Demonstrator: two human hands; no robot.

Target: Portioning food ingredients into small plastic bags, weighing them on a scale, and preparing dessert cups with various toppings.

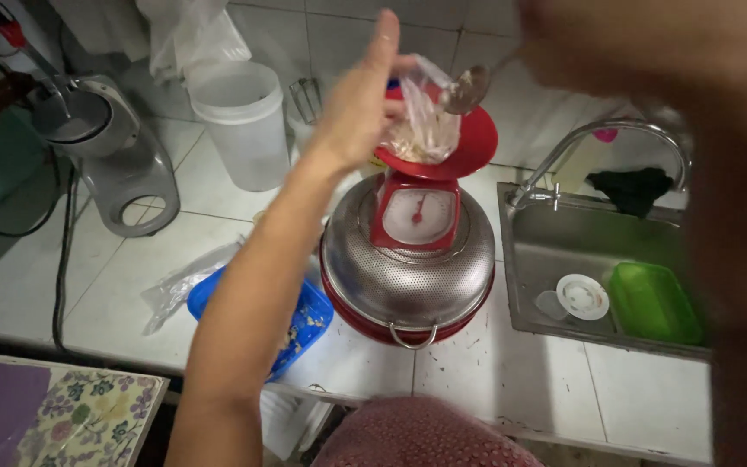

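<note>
The left hand's fingers (382,43) stand nearly straight and point up and away, with the thumb side pinching the mouth of a small clear plastic bag (425,121) so it stays open; the left hand (358,108) is therefore closed lightly on the bag's edge rather than spread free. The bag, with pale shredded food in its bottom, sits in the red pan (469,151) of a red kitchen scale (417,212), which stands on an upturned steel colander (408,268) at the middle of the white tiled counter (520,380). To fill it well, I judge the bag mouth should be kept wide and upright over the pan, without pressing down, so the dial reads true. A metal spoon (467,88) hovers at the bag's right edge. The right hand (598,43) holding it is a close blur at the far right, so its grip cannot be told exactly. The left forearm runs straight from the near edge up to the scale, wrist slightly bent back. A blue tray (304,320) of the same food lies just left of the colander, a sink (564,233) to the right.
</note>
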